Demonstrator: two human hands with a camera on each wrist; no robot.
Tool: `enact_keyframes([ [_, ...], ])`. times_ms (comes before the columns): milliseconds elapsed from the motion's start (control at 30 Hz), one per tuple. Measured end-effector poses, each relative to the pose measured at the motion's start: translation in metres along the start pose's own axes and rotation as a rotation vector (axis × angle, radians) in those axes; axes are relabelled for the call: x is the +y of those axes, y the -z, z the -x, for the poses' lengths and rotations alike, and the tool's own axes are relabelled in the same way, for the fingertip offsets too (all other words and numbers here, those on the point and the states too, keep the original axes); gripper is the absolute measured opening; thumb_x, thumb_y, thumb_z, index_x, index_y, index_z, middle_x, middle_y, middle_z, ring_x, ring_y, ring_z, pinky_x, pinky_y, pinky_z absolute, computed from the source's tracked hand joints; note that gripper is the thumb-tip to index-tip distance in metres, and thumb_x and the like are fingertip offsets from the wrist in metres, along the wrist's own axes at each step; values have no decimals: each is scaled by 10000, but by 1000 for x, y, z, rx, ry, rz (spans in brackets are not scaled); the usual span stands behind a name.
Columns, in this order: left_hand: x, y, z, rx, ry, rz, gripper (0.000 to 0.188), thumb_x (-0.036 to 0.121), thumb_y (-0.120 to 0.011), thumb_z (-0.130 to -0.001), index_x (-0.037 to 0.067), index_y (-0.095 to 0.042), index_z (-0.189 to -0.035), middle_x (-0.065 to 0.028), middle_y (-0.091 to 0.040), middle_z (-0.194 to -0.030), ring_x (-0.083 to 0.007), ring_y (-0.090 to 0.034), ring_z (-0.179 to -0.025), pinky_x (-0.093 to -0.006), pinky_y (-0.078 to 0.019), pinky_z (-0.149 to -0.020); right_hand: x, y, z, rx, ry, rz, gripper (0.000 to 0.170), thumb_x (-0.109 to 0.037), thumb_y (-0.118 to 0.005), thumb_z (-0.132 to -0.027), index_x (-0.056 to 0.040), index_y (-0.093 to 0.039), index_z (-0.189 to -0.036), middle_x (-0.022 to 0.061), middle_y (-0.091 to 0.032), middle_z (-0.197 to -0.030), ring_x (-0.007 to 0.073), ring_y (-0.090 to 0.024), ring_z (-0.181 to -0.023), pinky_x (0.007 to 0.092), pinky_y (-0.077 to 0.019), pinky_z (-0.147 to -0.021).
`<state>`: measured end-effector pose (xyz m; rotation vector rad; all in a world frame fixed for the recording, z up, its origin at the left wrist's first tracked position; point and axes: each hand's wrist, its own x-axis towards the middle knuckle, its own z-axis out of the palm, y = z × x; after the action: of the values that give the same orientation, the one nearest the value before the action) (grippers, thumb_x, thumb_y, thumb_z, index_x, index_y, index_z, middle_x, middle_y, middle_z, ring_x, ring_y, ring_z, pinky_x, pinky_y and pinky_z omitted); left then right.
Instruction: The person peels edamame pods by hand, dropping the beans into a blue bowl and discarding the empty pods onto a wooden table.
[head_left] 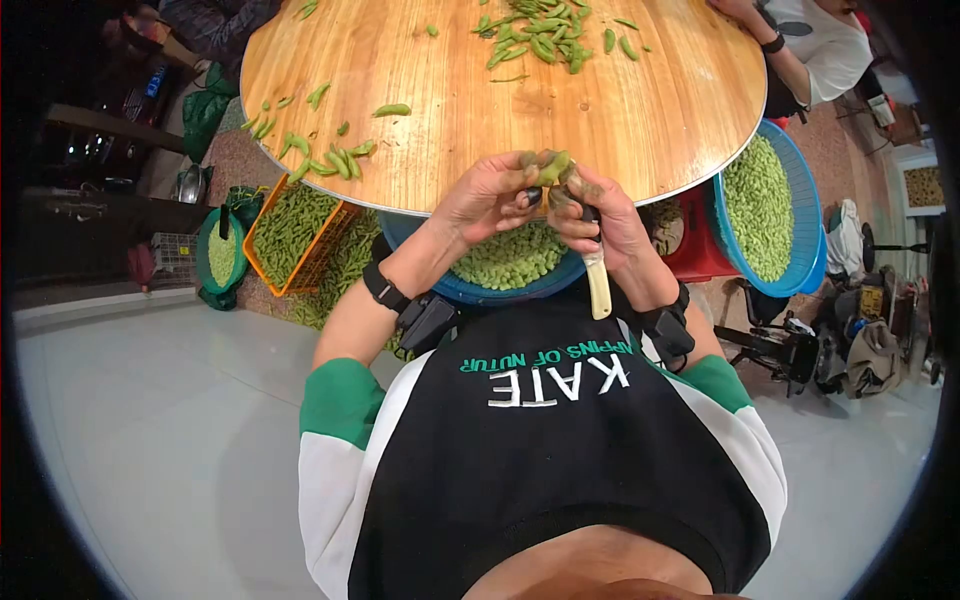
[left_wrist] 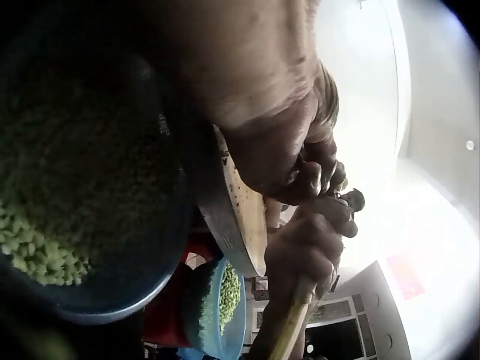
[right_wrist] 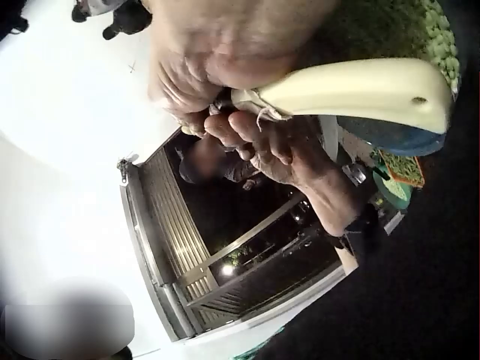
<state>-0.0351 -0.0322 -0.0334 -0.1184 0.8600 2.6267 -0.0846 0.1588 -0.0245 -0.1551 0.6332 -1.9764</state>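
Observation:
Over the near edge of the round wooden table (head_left: 450,120), both hands meet at a green edamame pod (head_left: 554,170). My left hand (head_left: 485,198) pinches the pod between thumb and fingers. In my right hand (head_left: 618,222) is a small knife with a cream handle (head_left: 598,285), its handle end sticking out below the palm toward my body. The right wrist view shows the knife handle (right_wrist: 360,88) close up; the blade is hidden by the fingers. Beneath the hands sits a blue basin (head_left: 545,288) of shelled beans (head_left: 508,258).
Loose pods (head_left: 545,35) lie in a pile at the table's far side, with more pods (head_left: 340,162) at its left. An orange crate (head_left: 290,270) of pods stands left, and a blue basket (head_left: 800,205) of shelled beans right. Another person (head_left: 825,50) is at the far right.

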Motion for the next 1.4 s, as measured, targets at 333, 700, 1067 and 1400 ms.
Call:
enact_keyframes([
  [333, -2, -23, 10, 196, -930, -1881, 109, 1, -593, -762, -1, -485, -774, -157, -522, -686, -359, -570, -618, -412, -474, -566, 2, 3, -4, 23, -107, -215, 448, -165, -521, -937, -110, -392, -1362, 19, -486, -777, 50, -371, -527, 163, -304, -386],
  [700, -4, -23, 4, 282, -635, -1043, 115, 84, -626, -869, -25, -617, -834, -18, -569, -631, -76, -502, -546, -242, -411, -495, 10, -6, -4, -32, -9, -277, 417, -164, -523, -932, -110, -418, -1332, 21, -478, -799, 50, -386, -521, 168, -314, -378],
  [1067, -6, -29, 12, 335, -362, -794, 206, 138, -481, -968, -12, -617, -927, 11, -574, -684, -39, -530, -618, -193, -433, -542, 7, -12, -4, 363, 316, 879, 351, -95, -586, -889, -14, -518, -1223, 82, -590, -891, 99, -524, -592, 234, -401, -470],
  [1400, -15, -27, 21, 377, -444, -1321, 148, 73, -523, -794, -28, -556, -898, -244, -579, -705, -394, -611, -678, -428, -467, -587, 9, -9, -12, 290, 690, 1630, 436, -51, -688, -738, 19, -524, -1136, 157, -532, -841, 307, -570, -719, 370, -476, -622],
])
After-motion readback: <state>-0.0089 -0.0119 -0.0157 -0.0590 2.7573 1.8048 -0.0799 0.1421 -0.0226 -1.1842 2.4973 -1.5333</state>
